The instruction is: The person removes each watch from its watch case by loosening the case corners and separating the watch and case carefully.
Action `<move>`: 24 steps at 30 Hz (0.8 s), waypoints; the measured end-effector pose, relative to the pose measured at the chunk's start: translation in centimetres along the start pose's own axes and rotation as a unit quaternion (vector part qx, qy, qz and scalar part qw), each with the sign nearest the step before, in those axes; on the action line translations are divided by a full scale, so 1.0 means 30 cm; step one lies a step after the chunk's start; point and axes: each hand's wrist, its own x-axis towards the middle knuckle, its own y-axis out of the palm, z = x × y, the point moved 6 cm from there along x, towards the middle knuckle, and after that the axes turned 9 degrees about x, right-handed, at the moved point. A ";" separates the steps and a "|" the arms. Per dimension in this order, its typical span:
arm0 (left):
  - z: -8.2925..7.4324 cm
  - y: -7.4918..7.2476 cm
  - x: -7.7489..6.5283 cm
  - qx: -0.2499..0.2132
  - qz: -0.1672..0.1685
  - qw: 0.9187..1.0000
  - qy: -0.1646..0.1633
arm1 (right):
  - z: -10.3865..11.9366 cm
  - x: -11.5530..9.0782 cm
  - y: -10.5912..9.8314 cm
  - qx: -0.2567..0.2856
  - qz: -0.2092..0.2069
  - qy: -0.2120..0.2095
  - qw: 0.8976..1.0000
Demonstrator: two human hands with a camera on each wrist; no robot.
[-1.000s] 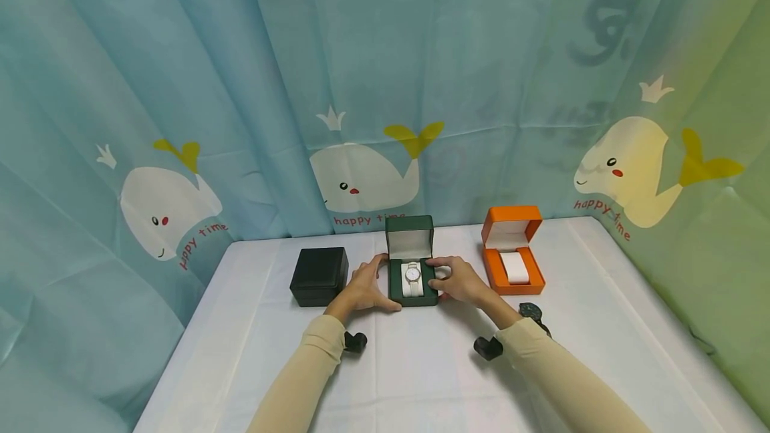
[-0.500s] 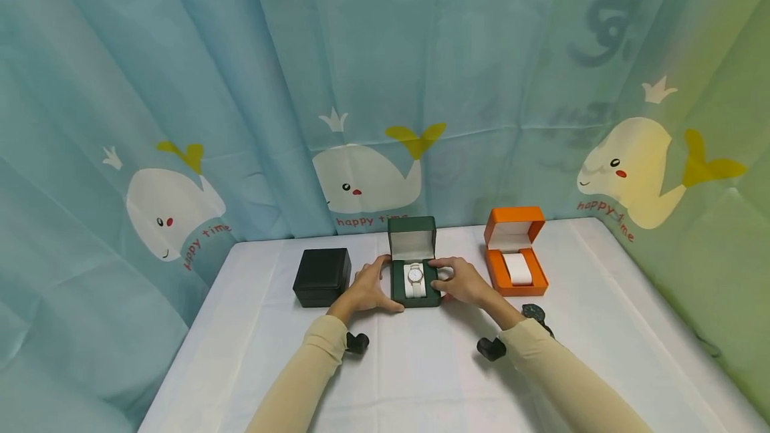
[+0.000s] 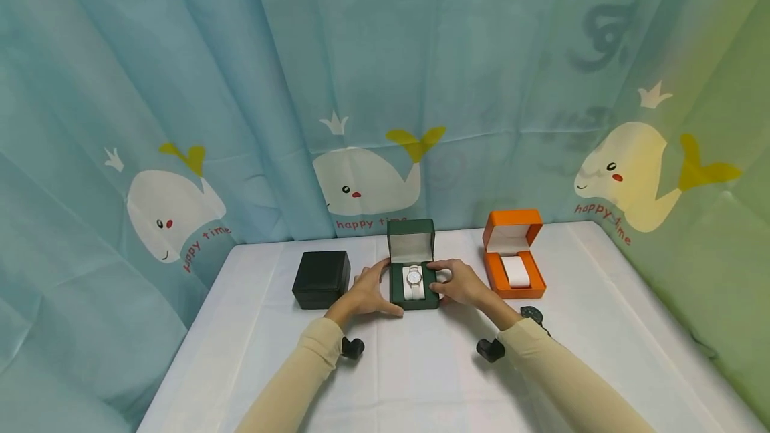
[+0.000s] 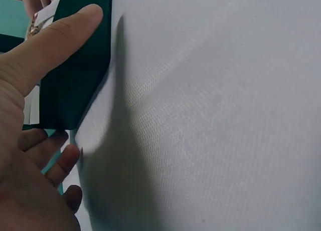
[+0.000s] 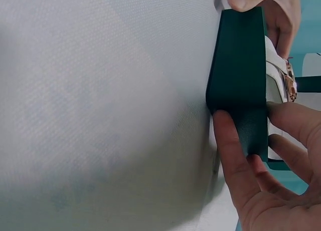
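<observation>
A green watch box (image 3: 396,286) stands on the white table with its lid up. In it a watch (image 3: 414,278) with a pale strap and rose-gold case sits round a white cushion. My left hand (image 3: 365,293) grips the box's left side; in the left wrist view the thumb (image 4: 60,38) lies across the front wall and the other fingers are at the side. From the right, my right hand (image 3: 462,284) holds the box, with fingertips on its rim and side wall in the right wrist view.
To the left stands a closed black box (image 3: 321,279). An orange watch box (image 3: 497,274) is open at the right, with a white cushion (image 3: 515,271) inside. A black watch (image 3: 532,313) lies partly behind the right sleeve. A whale-print curtain (image 3: 361,85) hangs behind the table.
</observation>
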 end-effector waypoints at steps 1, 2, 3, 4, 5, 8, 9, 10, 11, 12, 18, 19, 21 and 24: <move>-0.001 -0.001 -0.004 0.001 -0.002 1.000 0.001 | 0.000 0.000 0.001 -0.001 0.000 -0.001 1.000; -0.003 -0.003 -0.008 0.001 -0.005 1.000 0.000 | 0.001 0.000 0.001 -0.001 0.000 -0.002 1.000; -0.004 -0.006 -0.012 0.001 -0.008 1.000 0.001 | 0.001 0.000 0.001 -0.002 -0.001 -0.003 1.000; -0.006 -0.009 -0.016 0.000 -0.014 1.000 0.002 | 0.001 0.000 0.001 -0.002 -0.001 -0.004 1.000; -0.007 -0.013 -0.020 0.000 -0.019 1.000 0.005 | 0.000 -0.001 0.001 -0.003 -0.002 -0.005 1.000; -0.012 -0.024 -0.035 -0.007 -0.038 0.999 0.016 | -0.004 -0.002 0.002 -0.003 -0.002 -0.003 1.000; -0.012 -0.027 -0.040 -0.007 -0.042 0.999 0.020 | -0.006 -0.003 0.003 -0.003 -0.002 -0.003 1.000; -0.012 -0.030 -0.044 -0.011 -0.047 0.999 0.024 | -0.007 -0.003 0.004 -0.001 -0.001 -0.001 1.000; -0.010 -0.032 -0.048 -0.012 -0.051 0.998 0.029 | -0.009 -0.004 0.005 0.000 -0.001 0.000 1.000; -0.009 -0.033 -0.051 -0.013 -0.055 0.998 0.033 | -0.010 -0.004 0.005 -0.001 -0.002 0.000 1.000; -0.006 -0.033 -0.059 -0.009 -0.069 0.996 0.060 | -0.015 -0.004 0.008 -0.002 -0.002 0.003 1.000; -0.006 -0.034 -0.059 -0.008 -0.071 0.995 0.064 | -0.015 -0.003 0.008 0.000 -0.002 0.004 1.000; -0.009 -0.035 -0.059 -0.006 -0.074 0.995 0.069 | -0.014 -0.002 0.007 0.002 -0.002 0.006 1.000; -0.013 -0.041 -0.060 -0.003 -0.080 0.994 0.074 | -0.013 0.000 0.005 0.005 -0.002 0.006 1.000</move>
